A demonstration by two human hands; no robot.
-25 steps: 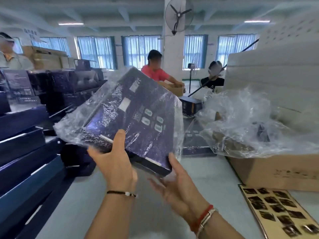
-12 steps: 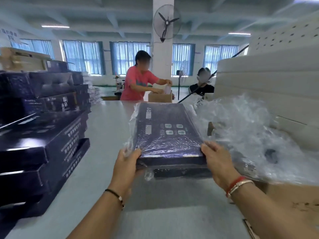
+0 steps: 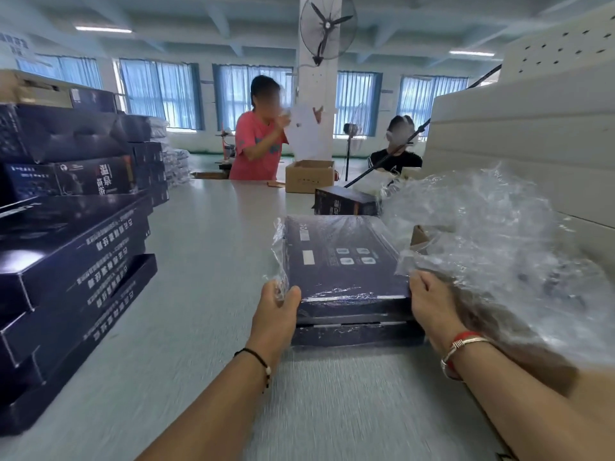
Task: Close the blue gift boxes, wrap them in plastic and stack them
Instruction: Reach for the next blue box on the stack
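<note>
The left hand (image 3: 278, 302) grips the near left corner of the wrapped box (image 3: 342, 257), thumb on top and fingers curled under the edge, pinching a fold of loose plastic there. The right hand (image 3: 432, 302) holds the near right corner, its fingers curled around the box's side. The box lies flat on a second box (image 3: 357, 332) that sits on the desk (image 3: 213, 261), the two roughly aligned, right of centre and near the person. Clear film covers the top box and bunches at its left edge.

Just right of the boxes, a heap of crumpled plastic (image 3: 499, 261) spills over a carton (image 3: 420, 236) whose edge alone shows. On the left of the desk stands a tall stack (image 3: 73, 261) of dark blue boxes, some with open flaps. Farther along the desk lie a single dark box (image 3: 346, 201) and an open cardboard box (image 3: 309, 176). Behind the far end, a person in a pink shirt (image 3: 258, 144) holds up a white sheet, and another person in black (image 3: 396, 151) sits to the right. White foam slabs (image 3: 532, 128) rise at the right, and a fan (image 3: 327, 26) hangs on the pillar.
</note>
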